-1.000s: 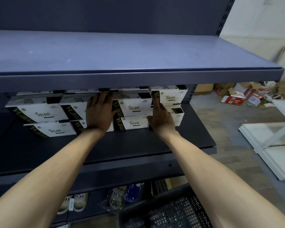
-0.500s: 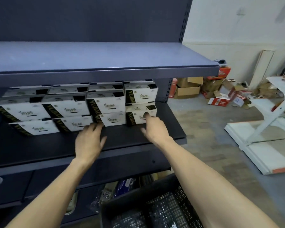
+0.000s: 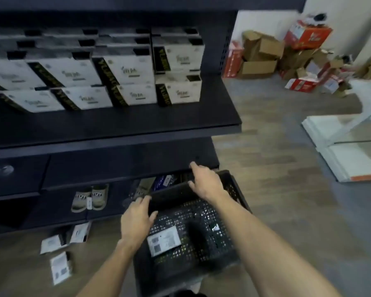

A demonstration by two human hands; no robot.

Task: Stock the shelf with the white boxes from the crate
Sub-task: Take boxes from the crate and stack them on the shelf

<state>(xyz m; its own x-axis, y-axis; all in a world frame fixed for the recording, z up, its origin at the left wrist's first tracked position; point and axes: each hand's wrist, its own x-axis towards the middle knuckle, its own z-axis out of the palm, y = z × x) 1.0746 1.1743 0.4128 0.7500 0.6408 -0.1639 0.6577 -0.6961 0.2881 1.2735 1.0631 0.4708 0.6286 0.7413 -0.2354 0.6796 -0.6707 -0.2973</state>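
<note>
The shelf [image 3: 137, 123] is seen loaded along its back edge w/ white boxes [image 3: 135, 69], stacked in rows up to the right-hand edge, fronts turned outward, prob. so labels can be read; the front strip is left bare. Below, on the floor by the unit's front right corner, the crate [image 3: 204, 213] is parked, prob. so reaches are short. Both hands are held over it: L hand [image 3: 135, 219] at the rim's far-left corner, R hand [image 3: 206, 183] at the far wall, each grip released, fingers spread, nothing held. One white labelled item [image 3: 162, 240] is lying flat on the mesh btm near the left wall; whether it's a box can't be told thru the blur. It is judged the likely next pick.
</note>
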